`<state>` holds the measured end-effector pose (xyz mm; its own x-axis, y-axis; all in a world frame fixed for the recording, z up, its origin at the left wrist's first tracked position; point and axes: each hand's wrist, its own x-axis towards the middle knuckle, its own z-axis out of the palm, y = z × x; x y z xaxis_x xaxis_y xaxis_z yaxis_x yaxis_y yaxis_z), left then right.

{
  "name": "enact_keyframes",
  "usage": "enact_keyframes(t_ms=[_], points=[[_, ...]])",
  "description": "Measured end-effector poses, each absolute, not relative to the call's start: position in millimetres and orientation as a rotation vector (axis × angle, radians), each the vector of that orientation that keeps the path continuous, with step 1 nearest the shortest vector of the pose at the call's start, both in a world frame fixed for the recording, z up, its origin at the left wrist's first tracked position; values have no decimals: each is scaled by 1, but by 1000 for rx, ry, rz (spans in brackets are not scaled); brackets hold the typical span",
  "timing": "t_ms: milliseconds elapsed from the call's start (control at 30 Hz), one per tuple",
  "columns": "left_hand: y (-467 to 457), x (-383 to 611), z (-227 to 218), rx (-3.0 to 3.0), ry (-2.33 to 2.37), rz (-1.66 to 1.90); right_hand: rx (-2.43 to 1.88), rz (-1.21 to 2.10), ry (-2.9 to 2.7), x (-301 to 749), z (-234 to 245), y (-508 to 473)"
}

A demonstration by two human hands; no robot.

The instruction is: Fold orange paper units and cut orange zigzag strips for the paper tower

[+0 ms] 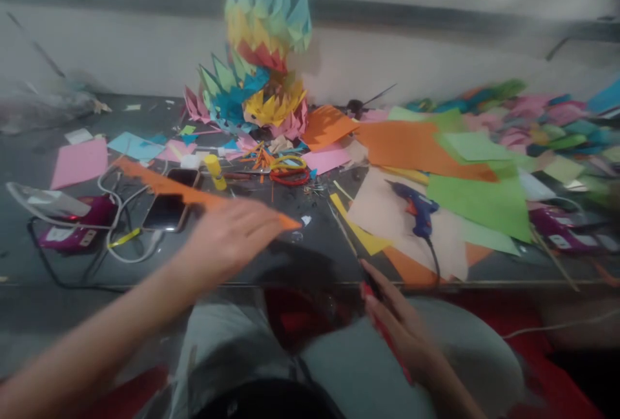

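Observation:
My left hand (237,228), smeared by motion, is closed on a long orange paper strip (159,180). The strip's pointed end sticks out past my fingers to the right, and its other end reaches over two phones (165,212). Low at the table's front edge, my right hand (394,316) grips a tool with a red and black handle (382,322). A long thin blade points from it up and left over the table; blur hides its exact kind. Close by lie a yellow paper strip (361,228) and a blue glue gun (419,209) on pale paper.
A folded-paper model (271,38) in many colours stands at the back. Sheets of orange (402,144) and green paper (479,203) cover the right side. A glue stick (216,172), white cables (119,199) and purple devices (77,222) lie around; folded pieces (547,115) are heaped far right.

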<state>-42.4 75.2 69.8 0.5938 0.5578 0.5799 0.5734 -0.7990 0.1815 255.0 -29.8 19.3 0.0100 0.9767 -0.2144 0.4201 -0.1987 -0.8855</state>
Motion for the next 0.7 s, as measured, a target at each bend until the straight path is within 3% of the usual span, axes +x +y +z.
enact_keyframes(t_ms=[100, 233, 700], points=[[69, -30, 31, -2849, -1086, -848, -1735, 937, -1756, 256, 23, -29], [54, -21, -9, -2785, -1359, -1005, -1733, 813, -2082, 246, 28, -28], [55, 8, -3, -2675, -1499, -875, -1790, 453, -2257, 229, 25, -24]])
